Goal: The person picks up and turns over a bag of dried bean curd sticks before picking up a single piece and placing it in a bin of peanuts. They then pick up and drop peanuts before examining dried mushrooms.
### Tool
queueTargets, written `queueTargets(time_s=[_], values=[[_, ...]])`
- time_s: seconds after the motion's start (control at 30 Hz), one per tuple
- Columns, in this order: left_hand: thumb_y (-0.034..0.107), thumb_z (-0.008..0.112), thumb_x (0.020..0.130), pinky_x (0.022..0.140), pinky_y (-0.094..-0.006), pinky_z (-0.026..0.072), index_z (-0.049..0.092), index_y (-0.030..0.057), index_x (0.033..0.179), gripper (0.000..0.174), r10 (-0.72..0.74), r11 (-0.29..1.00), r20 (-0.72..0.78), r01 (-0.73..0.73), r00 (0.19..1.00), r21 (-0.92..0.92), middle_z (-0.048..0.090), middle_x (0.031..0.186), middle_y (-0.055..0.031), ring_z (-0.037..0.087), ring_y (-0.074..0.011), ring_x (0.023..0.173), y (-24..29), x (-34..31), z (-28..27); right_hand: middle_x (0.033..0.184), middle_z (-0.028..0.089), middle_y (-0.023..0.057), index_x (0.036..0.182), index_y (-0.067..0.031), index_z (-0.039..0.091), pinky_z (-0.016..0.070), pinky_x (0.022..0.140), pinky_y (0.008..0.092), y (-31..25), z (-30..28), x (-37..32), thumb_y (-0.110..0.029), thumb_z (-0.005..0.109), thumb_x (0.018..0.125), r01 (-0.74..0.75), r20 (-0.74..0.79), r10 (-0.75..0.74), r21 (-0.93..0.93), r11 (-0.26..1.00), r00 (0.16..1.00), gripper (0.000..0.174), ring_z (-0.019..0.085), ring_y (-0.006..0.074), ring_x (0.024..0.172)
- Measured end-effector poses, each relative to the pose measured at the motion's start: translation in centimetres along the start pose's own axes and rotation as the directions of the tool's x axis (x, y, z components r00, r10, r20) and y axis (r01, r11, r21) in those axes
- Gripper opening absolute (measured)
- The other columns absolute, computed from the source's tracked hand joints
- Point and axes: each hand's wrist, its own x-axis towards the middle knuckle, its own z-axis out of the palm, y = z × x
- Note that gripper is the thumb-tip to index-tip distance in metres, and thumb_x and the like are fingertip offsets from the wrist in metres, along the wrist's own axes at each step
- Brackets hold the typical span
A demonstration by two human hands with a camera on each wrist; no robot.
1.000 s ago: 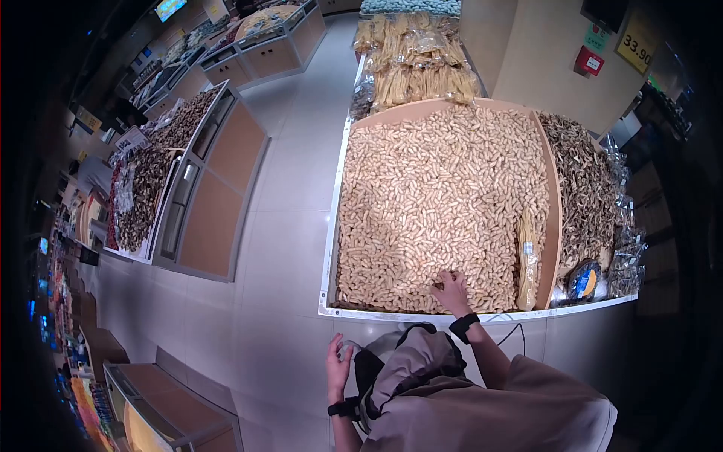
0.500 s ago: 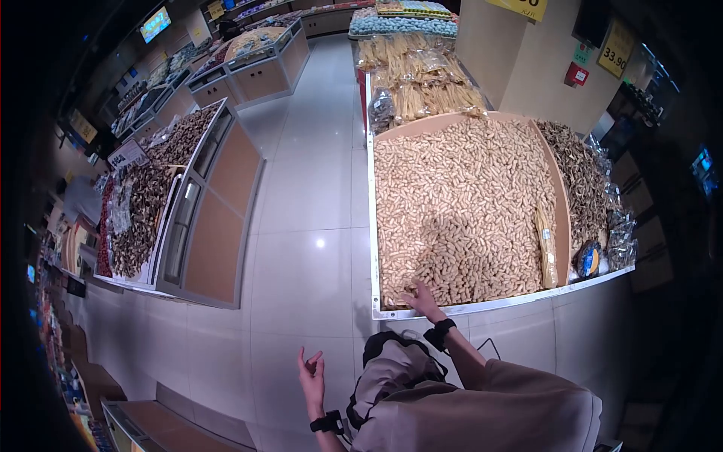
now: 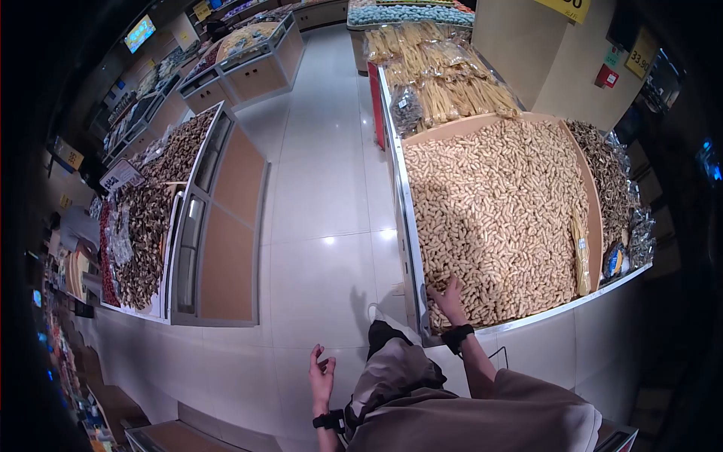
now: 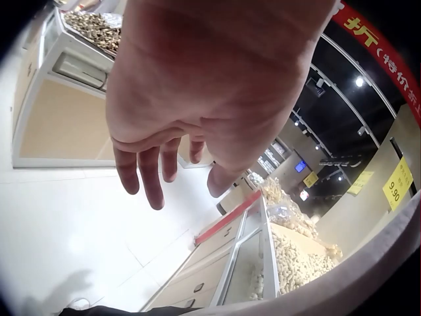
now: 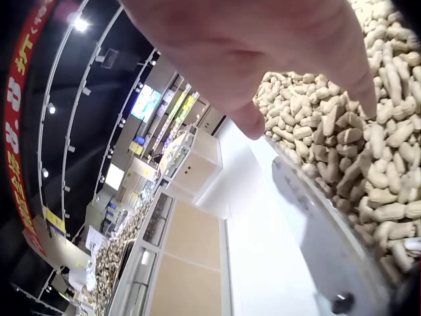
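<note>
A wide bin of unshelled peanuts (image 3: pixel 497 226) lies at the right in the head view. My right hand (image 3: pixel 449 303) is at its near left corner, low over the peanuts, fingers spread and loosely bent. In the right wrist view the thumb (image 5: pixel 247 121) overlaps the metal rim (image 5: pixel 329 230), and a fingertip comes right down at the peanuts (image 5: pixel 388 158). No peanut shows in its grasp. My left hand (image 3: pixel 321 380) hangs over the floor beside my body, holding nothing. The left wrist view shows its fingers (image 4: pixel 152 181) loosely extended.
A packet of long pale sticks (image 3: pixel 581 260) lies along the bin's right divider. Beyond it are dark dried goods (image 3: pixel 606 177). Bagged yellowish strips (image 3: pixel 444 75) are stacked behind the peanuts. Across the tiled aisle (image 3: pixel 316 203) stands another display counter (image 3: pixel 233 218) with dark dried goods.
My right hand has moved left along the bin's front edge, from near its middle to the left corner. The view has shifted with my body toward the aisle; the left hand stays free.
</note>
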Motion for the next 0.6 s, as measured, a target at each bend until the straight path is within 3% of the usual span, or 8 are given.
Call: queueTargets(time_s=[0.07,0.23,0.3,0.33,0.37,0.47,0.57,0.6], values=[[0.016,0.062,0.094,0.091,-0.0381,0.0508,0.037,0.0066,0.145,0.058,0.022,0.999,0.027,-0.023,0.999,0.042,0.051,0.139,-0.0158,0.063,-0.0252,0.107,1.2,3.6,-1.2,0.142,0.019,0.0388,0.146,0.0063,0.018,0.0284,0.111,0.0487,-0.9,1.6,2.5,-0.036,0.079,0.077,-0.045,-0.165,0.045,0.006,0.999,0.985,0.102,0.027,0.0509,0.131],[0.016,0.063,0.093,0.092,-0.0397,0.0498,0.038,0.0077,0.145,0.058,0.078,0.987,0.087,-0.089,0.993,0.135,0.048,0.141,-0.0167,0.062,-0.0269,0.111,5.6,12.3,-3.6,0.146,0.012,0.0392,0.147,0.0061,0.013,0.0251,0.113,0.0496,-5.1,3.4,8.3,-0.04,0.078,0.078,-0.106,-0.209,0.122,0.087,0.991,0.97,0.106,0.022,0.0513,0.134],[0.017,0.064,0.093,0.093,-0.0396,0.0499,0.038,0.0082,0.145,0.058,0.05,0.99,0.073,-0.059,0.996,0.126,0.048,0.14,-0.0164,0.061,-0.0268,0.112,6.8,15.1,-4.0,0.145,0.011,0.0394,0.148,0.0053,0.012,0.0259,0.112,0.0499,-6.7,3.9,10.4,-0.034,0.079,0.077,-0.148,-0.181,0.156,0.055,0.987,0.971,0.106,0.023,0.0516,0.135],[0.017,0.064,0.093,0.093,-0.0396,0.0499,0.038,0.0082,0.145,0.058,0.046,0.99,0.092,-0.057,0.995,0.126,0.048,0.14,-0.0164,0.061,-0.0268,0.112,7.1,16.2,-4.0,0.148,0.007,0.0391,0.149,0.0049,0.009,0.0232,0.114,0.0485,-10.4,2.2,10.4,-0.035,0.079,0.077,-0.209,-0.116,0.222,0.117,0.971,0.968,0.108,0.019,0.0522,0.137],[0.017,0.064,0.092,0.093,-0.0397,0.05,0.039,0.0085,0.145,0.059,0.04,0.994,0.109,-0.05,0.993,0.094,0.048,0.14,-0.0161,0.06,-0.0274,0.113,7.6,17.6,-3.6,0.149,0.003,0.038,0.15,0.0045,0.005,0.0223,0.115,0.0475,-10.6,2.3,11.0,-0.037,0.078,0.078,-0.133,-0.118,0.154,0.169,0.977,0.981,0.11,0.017,0.0522,0.138],[0.017,0.066,0.091,0.092,-0.0401,0.0504,0.039,0.0097,0.144,0.06,0.087,0.994,0.19,-0.097,0.978,0.045,0.046,0.141,-0.0153,0.059,-0.029,0.116,8.2,22.0,-1.7,0.152,0.002,0.0351,0.15,0.0053,0.0,0.0145,0.117,0.0465,-14.3,0.7,12.0,-0.05,0.077,0.076,-0.272,-0.044,0.291,0.242,0.931,0.956,0.12,0.0,0.0447,0.144],[0.017,0.068,0.09,0.091,-0.0405,0.0507,0.039,0.0115,0.144,0.062,0.138,0.982,0.315,-0.17,0.939,0.077,0.044,0.143,-0.0146,0.057,-0.0305,0.118,8.2,26.9,0.4,0.152,0.004,0.034,0.15,0.0072,-0.002,0.0137,0.117,0.0444,-12.5,0.7,12.8,-0.052,0.079,0.075,-0.337,-0.05,0.371,0.317,0.886,0.927,0.125,0.0,0.0417,0.144],[0.017,0.069,0.09,0.091,-0.0407,0.0509,0.039,0.0124,0.144,0.063,0.148,0.974,0.364,-0.199,0.92,0.106,0.044,0.144,-0.0143,0.057,-0.0311,0.118,8.7,28.3,0.9,0.153,-0.003,0.0356,0.151,0.0047,-0.002,0.0166,0.118,0.0427,-12.9,-0.2,12.8,-0.053,0.079,0.074,-0.394,-0.042,0.423,0.293,0.871,0.905,0.126,0.003,0.042,0.145]])
